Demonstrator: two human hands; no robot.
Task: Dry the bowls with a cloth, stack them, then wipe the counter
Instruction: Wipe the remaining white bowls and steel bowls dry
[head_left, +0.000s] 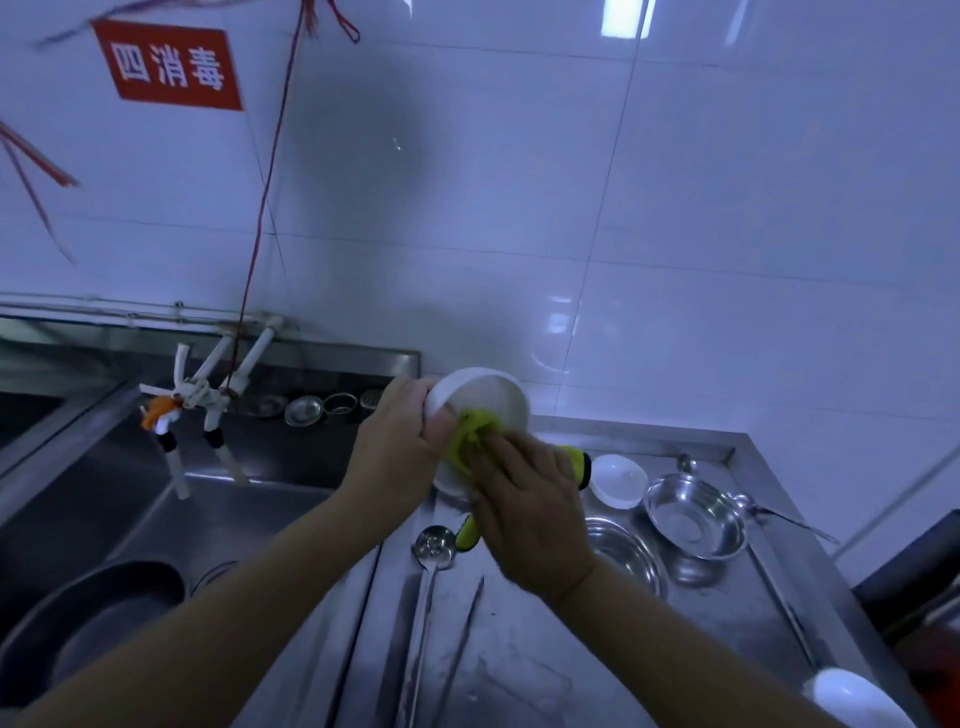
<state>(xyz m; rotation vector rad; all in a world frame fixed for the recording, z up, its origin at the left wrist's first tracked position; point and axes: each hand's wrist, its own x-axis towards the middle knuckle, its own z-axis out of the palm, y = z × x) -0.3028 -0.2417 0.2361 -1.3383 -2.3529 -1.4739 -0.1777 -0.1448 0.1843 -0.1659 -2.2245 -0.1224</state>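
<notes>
White wall tiles back a steel worktop (519, 670) with a sink (156, 499) sunk at its left. High on the left of the wall a red sign (169, 67) is fixed, lettered 四消毒 in white; no other writing or brand can be read. Above the worktop's back edge a white bowl (480, 397) is held tilted, its mouth turned toward the viewer and the right. Its left rim is gripped by the left hand (402, 434), fingers curled round it. A yellow-green cloth (475, 434) is pressed into the bowl from the lower right by the right hand (530, 506), which is closed on it. Further right, a second white bowl (618, 480) and two steel bowls (696, 519) are set on the worktop, nearer the right hand, apparently not yet stacked.
</notes>
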